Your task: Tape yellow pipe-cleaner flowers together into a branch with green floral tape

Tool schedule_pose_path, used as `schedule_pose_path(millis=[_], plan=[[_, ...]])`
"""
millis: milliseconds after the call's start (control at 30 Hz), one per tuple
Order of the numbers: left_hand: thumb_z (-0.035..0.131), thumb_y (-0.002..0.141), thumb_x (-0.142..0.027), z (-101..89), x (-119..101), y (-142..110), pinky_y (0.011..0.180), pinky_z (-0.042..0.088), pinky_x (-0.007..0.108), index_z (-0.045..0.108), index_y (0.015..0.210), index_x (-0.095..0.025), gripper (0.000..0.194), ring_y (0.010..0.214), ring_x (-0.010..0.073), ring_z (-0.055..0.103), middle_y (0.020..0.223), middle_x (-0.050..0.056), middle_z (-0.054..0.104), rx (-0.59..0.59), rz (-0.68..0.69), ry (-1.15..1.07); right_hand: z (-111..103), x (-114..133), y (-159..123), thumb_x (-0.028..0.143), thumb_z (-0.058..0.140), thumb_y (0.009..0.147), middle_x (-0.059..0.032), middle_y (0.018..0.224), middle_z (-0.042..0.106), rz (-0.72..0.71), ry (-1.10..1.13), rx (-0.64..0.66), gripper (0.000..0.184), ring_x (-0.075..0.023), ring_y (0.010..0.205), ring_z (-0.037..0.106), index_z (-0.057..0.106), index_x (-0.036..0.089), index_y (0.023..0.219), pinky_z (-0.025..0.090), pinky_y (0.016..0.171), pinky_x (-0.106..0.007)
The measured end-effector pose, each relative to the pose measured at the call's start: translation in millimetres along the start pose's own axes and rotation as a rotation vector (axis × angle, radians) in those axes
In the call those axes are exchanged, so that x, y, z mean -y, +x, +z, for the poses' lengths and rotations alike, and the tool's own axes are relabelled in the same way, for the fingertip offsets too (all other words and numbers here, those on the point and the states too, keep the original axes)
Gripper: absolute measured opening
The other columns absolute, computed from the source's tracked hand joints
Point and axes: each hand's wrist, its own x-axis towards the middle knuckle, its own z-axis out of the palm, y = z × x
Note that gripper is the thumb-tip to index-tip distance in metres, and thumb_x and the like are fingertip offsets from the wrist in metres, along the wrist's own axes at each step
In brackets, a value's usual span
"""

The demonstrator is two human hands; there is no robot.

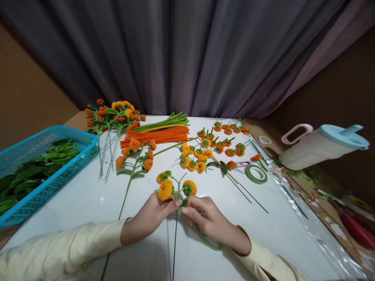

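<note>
Far left: fuzzy green leaves [38, 168] in a blue perforated plastic basket [58, 173], well apart from the handwork and at little risk. Nearer, passing beneath a cream cloth sleeve [73, 244]: a long green stem with fuzzy orange blooms [133, 171], liable to bend or drag with any shift of that arm. At centre, above a glossy white tabletop [249, 234]: a yellow-flowered chenille sprig [178, 190] on a thin dark wire [175, 246]. Pinched at its fork in the closed fingertips of the left hand [154, 214], beside a plump yellow bloom [165, 190]; could crush petals by squeezing too high. Pinched just as closely at the same join by the right hand [209, 218], over a small green leaf [184, 203]; could twist or slip if released early. Below that hand, a blurred pale-green strip [211, 245], probably tape; could snag or wrap slack without tension. Farther right: loose dark wires [248, 193] near a green tape roll [248, 174], easily knocked by a swinging wrist.
</note>
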Motion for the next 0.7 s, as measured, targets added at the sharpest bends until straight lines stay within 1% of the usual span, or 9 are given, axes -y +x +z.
schedule_pose_path(millis=[100,167,233,300,367,433,500,600,700], plan=[[0.064,0.072,-0.051,-1.3,3.4,0.9,0.052,0.030,0.021,0.043,0.059,-0.017,0.042,0.054,0.0089,0.035,0.056,-0.005,0.038,0.043,-0.049,-0.053,1.6,-1.1,-0.9,0.031,0.042,0.095,0.0045,0.057,0.046,-0.060,-0.055,-0.041,0.025,-0.0091,0.049,0.040,0.049,0.018,0.075,0.032,0.051,-0.020],[0.062,0.075,-0.052,-2.7,5.4,0.9,0.050,0.028,0.021,0.044,0.061,-0.017,0.042,0.053,0.0086,0.034,0.055,-0.006,0.038,0.074,-0.073,-0.080,2.0,-2.0,-1.5,0.029,0.042,0.095,0.0047,0.058,0.046,-0.078,-0.061,-0.032,0.019,-0.0092,0.050,0.041,0.052,0.017,0.084,0.033,0.051,-0.019],[0.063,0.076,-0.050,-3.5,6.5,0.6,0.049,0.026,0.022,0.046,0.062,-0.017,0.040,0.052,0.0084,0.034,0.054,-0.006,0.038,0.098,-0.099,-0.101,2.0,-3.1,-1.7,0.027,0.041,0.095,0.0039,0.060,0.048,-0.086,-0.070,-0.017,0.017,-0.0096,0.051,0.042,0.053,0.017,0.089,0.035,0.053,-0.019],[0.065,0.075,-0.048,-3.2,6.5,0.2,0.048,0.025,0.022,0.047,0.061,-0.016,0.039,0.051,0.0080,0.034,0.054,-0.006,0.038,0.109,-0.141,-0.154,1.8,-4.2,-1.5,0.028,0.040,0.095,0.0028,0.061,0.049,-0.090,-0.079,-0.014,0.020,-0.0102,0.053,0.044,0.054,0.017,0.086,0.036,0.054,-0.020],[0.070,0.071,-0.047,-1.5,5.3,0.2,0.048,0.025,0.021,0.047,0.062,-0.016,0.039,0.051,0.0077,0.034,0.055,-0.006,0.039,0.101,-0.220,-0.275,2.0,-5.1,-0.8,0.029,0.039,0.095,0.0029,0.060,0.048,-0.073,-0.072,-0.015,0.022,-0.0102,0.052,0.043,0.053,0.018,0.082,0.036,0.053,-0.020],[0.075,0.066,-0.045,0.9,3.5,0.8,0.050,0.028,0.020,0.046,0.064,-0.017,0.040,0.053,0.0075,0.035,0.057,-0.006,0.040,0.081,-0.309,-0.414,2.6,-5.8,0.3,0.028,0.039,0.094,0.0037,0.057,0.046,-0.029,-0.057,-0.019,0.023,-0.0100,0.050,0.041,0.051,0.018,0.078,0.035,0.052,-0.020],[0.079,0.061,-0.042,2.8,2.3,1.9,0.051,0.029,0.019,0.045,0.064,-0.017,0.042,0.054,0.0071,0.035,0.059,-0.006,0.039,0.063,-0.370,-0.514,3.3,-6.6,1.4,0.027,0.040,0.093,0.0038,0.056,0.046,0.024,-0.042,-0.022,0.022,-0.0100,0.049,0.041,0.051,0.018,0.076,0.033,0.051,-0.021],[0.081,0.060,-0.038,3.3,3.2,3.7,0.050,0.029,0.018,0.045,0.064,-0.017,0.042,0.054,0.0064,0.035,0.061,-0.006,0.039,0.062,-0.400,-0.582,4.7,-8.1,2.6,0.027,0.042,0.092,0.0041,0.055,0.046,0.071,-0.007,-0.034,0.021,-0.0102,0.049,0.041,0.050,0.018,0.075,0.032,0.050,-0.021],[0.081,0.061,-0.036,1.7,6.2,4.6,0.052,0.030,0.018,0.049,0.068,-0.015,0.039,0.056,0.0061,0.037,0.064,-0.005,0.042,0.059,-0.403,-0.617,5.9,-9.0,3.2,0.027,0.043,0.091,0.0048,0.053,0.045,0.089,0.040,-0.050,0.020,-0.0101,0.048,0.040,0.049,0.019,0.074,0.032,0.050,-0.021]])
